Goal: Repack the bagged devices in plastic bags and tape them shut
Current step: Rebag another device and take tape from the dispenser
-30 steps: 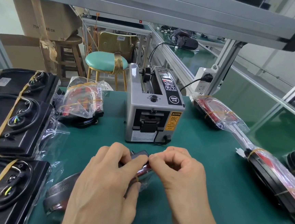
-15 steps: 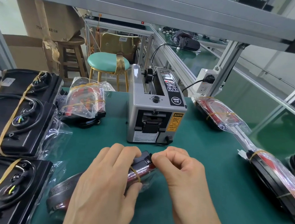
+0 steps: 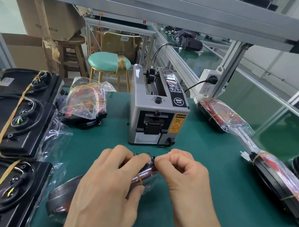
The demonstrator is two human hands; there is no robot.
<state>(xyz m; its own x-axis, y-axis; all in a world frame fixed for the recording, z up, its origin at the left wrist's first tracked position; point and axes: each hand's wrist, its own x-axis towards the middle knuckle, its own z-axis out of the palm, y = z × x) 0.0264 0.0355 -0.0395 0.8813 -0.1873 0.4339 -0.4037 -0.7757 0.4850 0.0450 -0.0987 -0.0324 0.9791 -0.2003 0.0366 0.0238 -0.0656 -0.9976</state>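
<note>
A bagged device (image 3: pixel 62 194), dark with a red lens and a yellow rubber band round it, lies on the green mat (image 3: pixel 201 199) in front of me. My left hand (image 3: pixel 109 187) lies over it, fingers curled round the bagged far end. My right hand (image 3: pixel 181 172) pinches the bag's end at the device's tip with thumb and forefinger. The two hands nearly touch there. Most of the device is hidden under my left hand. A grey tape dispenser (image 3: pixel 156 112) stands just beyond my hands.
Black devices (image 3: pixel 12 123) bound with yellow bands are stacked at the left. A bagged red device (image 3: pixel 84 104) lies behind them. Two more bagged red devices (image 3: pixel 220 116) (image 3: pixel 280 182) lie along the right edge. A power strip (image 3: pixel 209 82) hangs on the frame post.
Both hands stay on the bagged device. The device's tip has been uncovered a little more between the fingers, and the yellow band now shows beside my left thumb.
</note>
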